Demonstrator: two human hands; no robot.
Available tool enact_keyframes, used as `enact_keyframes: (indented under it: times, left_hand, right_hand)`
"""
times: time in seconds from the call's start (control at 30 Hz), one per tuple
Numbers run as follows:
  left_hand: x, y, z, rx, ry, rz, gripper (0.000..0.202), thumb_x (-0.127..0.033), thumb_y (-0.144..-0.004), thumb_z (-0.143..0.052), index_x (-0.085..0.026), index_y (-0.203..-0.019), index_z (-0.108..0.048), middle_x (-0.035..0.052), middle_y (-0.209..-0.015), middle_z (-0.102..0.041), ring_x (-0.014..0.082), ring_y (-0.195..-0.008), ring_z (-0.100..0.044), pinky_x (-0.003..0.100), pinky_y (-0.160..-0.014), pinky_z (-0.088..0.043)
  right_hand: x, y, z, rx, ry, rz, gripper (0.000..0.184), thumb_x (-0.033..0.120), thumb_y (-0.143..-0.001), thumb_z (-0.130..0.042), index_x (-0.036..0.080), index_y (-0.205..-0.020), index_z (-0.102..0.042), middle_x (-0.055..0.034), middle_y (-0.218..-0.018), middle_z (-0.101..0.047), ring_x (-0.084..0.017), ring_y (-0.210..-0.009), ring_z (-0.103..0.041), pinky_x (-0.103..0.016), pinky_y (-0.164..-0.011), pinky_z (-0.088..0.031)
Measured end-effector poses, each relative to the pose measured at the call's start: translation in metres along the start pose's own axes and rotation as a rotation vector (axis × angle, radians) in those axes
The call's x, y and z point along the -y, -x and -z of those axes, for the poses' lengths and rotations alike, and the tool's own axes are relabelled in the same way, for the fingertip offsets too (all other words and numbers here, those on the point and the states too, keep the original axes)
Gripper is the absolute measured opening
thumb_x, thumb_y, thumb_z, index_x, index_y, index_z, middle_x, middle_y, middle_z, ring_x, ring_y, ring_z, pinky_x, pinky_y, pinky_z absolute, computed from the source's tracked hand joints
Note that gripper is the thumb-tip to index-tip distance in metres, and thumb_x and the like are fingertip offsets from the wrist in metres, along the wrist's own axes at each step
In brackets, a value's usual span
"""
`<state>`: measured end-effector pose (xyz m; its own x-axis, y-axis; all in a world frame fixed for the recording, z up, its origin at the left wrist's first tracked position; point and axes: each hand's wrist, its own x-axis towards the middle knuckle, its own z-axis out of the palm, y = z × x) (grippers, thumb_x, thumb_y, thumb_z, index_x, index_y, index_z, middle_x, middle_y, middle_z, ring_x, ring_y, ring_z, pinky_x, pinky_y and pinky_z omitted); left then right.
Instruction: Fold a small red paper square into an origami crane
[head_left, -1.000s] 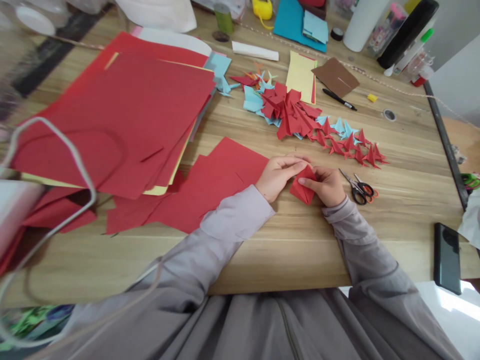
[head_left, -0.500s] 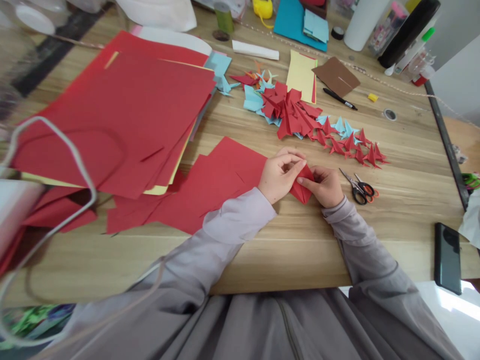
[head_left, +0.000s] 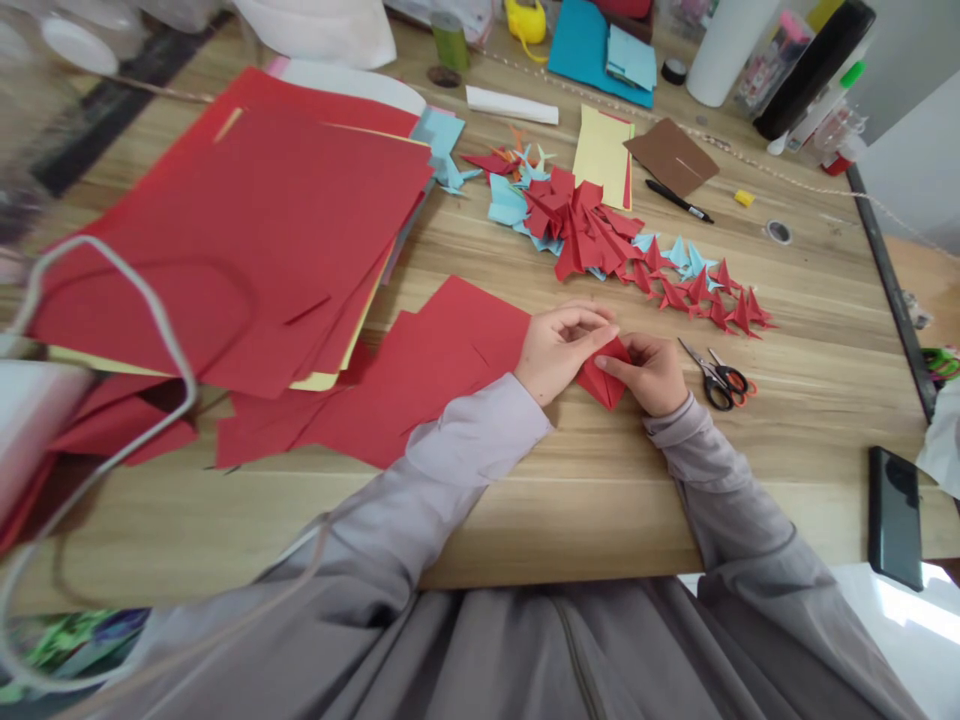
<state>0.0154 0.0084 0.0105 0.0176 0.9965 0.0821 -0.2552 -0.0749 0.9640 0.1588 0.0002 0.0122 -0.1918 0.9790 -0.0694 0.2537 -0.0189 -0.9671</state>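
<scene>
A small folded piece of red paper [head_left: 604, 388] is held between my two hands, just above the wooden table. My left hand [head_left: 559, 352] is closed on its upper left side, thumb and fingertips together at the top. From the right, my right hand [head_left: 654, 374] pinches the same paper, its thumb lying across the front face. Creases show on the lower part of the paper, while my fingers hide its upper part. Red paper sheets [head_left: 442, 360] lie beside my left hand. Scissors [head_left: 720, 380] with black and orange handles rest to the right of my right hand.
Beyond my hands lie folded red and blue paper pieces [head_left: 577, 220], some in rows. A large stack of red sheets [head_left: 247, 230] covers the left side, with a white cable [head_left: 161, 330] over it. A phone [head_left: 895, 515] sits at the right edge. Farther back is a black pen [head_left: 679, 200].
My left thumb and fingertips have shifted slightly down along the top of the folded paper. My right hand keeps nearly the same place and grip.
</scene>
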Motion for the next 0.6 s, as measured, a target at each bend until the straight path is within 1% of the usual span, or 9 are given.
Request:
enact_keyframes:
  times: [0.1, 0.2, 0.3, 0.37, 0.43, 0.5, 0.53, 0.6]
  left_hand:
    - [0.0004, -0.0007, 0.0014, 0.017, -0.072, -0.052, 0.018, -0.032, -0.067, -0.076, -0.017, -0.062, -0.068, 0.0057, -0.092, -0.066, 0.0186, -0.094, -0.06, 0.035, -0.086, -0.046]
    - [0.0003, -0.0012, 0.0021, -0.003, -0.11, -0.066, 0.02, -0.035, -0.067, -0.076, -0.017, -0.06, -0.068, 0.006, -0.096, -0.064, 0.0189, -0.095, -0.059, 0.034, -0.083, -0.046]
    - [-0.0003, -0.0015, 0.0017, -0.012, -0.04, -0.01, 0.036, -0.047, -0.073, -0.069, -0.016, -0.057, -0.066, 0.008, -0.103, -0.065, 0.0174, -0.089, -0.061, 0.032, -0.076, -0.048]
    - [-0.0005, -0.0017, 0.0014, 0.0, 0.06, 0.064, 0.038, -0.051, -0.074, -0.067, -0.016, -0.062, -0.068, 0.0085, -0.107, -0.065, 0.016, -0.085, -0.062, 0.03, -0.073, -0.049]
    - [0.0001, -0.002, 0.0014, 0.029, 0.137, 0.103, 0.03, -0.046, -0.067, -0.074, -0.016, -0.071, -0.07, 0.0072, -0.102, -0.068, 0.016, -0.085, -0.063, 0.03, -0.076, -0.05]
    - [0.0012, -0.0023, 0.0018, 0.069, 0.144, 0.093, 0.027, -0.034, -0.057, -0.082, -0.017, -0.075, -0.071, 0.0051, -0.092, -0.069, 0.0167, -0.086, -0.063, 0.031, -0.08, -0.049]
    - [0.0017, -0.0023, 0.002, 0.085, 0.128, 0.086, 0.026, -0.03, -0.055, -0.083, -0.016, -0.074, -0.071, 0.0044, -0.088, -0.069, 0.0167, -0.086, -0.063, 0.032, -0.081, -0.049]
    - [0.0027, -0.0022, 0.0022, 0.097, 0.083, 0.098, 0.025, -0.026, -0.054, -0.082, -0.015, -0.074, -0.071, 0.0037, -0.083, -0.069, 0.0157, -0.08, -0.063, 0.032, -0.078, -0.05]
  right_hand:
    - [-0.0019, 0.0005, -0.0002, -0.001, 0.062, 0.034, 0.03, 0.042, -0.064, -0.076, 0.016, -0.061, -0.061, 0.0044, -0.052, -0.049, -0.008, -0.049, -0.037, -0.025, -0.048, -0.031]
    - [-0.0034, 0.001, -0.0009, 0.006, 0.069, 0.042, 0.027, 0.04, -0.064, -0.076, 0.016, -0.065, -0.063, 0.0033, -0.055, -0.053, -0.009, -0.051, -0.041, -0.025, -0.05, -0.035]
    - [-0.0027, 0.0012, -0.0017, 0.0, 0.012, 0.019, 0.027, 0.04, -0.062, -0.078, 0.017, -0.068, -0.066, 0.0005, -0.061, -0.061, -0.011, -0.055, -0.049, -0.027, -0.054, -0.041]
    - [-0.0012, 0.0009, -0.0016, -0.033, -0.038, 0.005, 0.027, 0.04, -0.061, -0.079, 0.017, -0.068, -0.067, -0.0003, -0.064, -0.064, -0.012, -0.057, -0.052, -0.028, -0.056, -0.043]
    - [-0.0007, 0.0001, -0.0006, -0.073, -0.085, 0.002, 0.026, 0.04, -0.06, -0.079, 0.017, -0.067, -0.067, 0.0, -0.064, -0.065, -0.012, -0.057, -0.053, -0.027, -0.055, -0.044]
    - [-0.0024, -0.0013, 0.001, -0.11, -0.137, 0.008, 0.025, 0.038, -0.06, -0.08, 0.018, -0.068, -0.068, 0.0006, -0.064, -0.065, -0.012, -0.057, -0.054, -0.027, -0.056, -0.045]
    - [-0.0041, -0.0021, 0.0019, -0.132, -0.169, 0.015, 0.024, 0.038, -0.061, -0.08, 0.018, -0.069, -0.069, 0.0009, -0.065, -0.066, -0.012, -0.057, -0.055, -0.027, -0.057, -0.046]
    - [-0.0085, -0.0037, 0.0035, -0.182, -0.241, 0.033, 0.022, 0.037, -0.063, -0.079, 0.019, -0.071, -0.069, 0.0015, -0.068, -0.068, -0.012, -0.06, -0.058, -0.027, -0.06, -0.048]
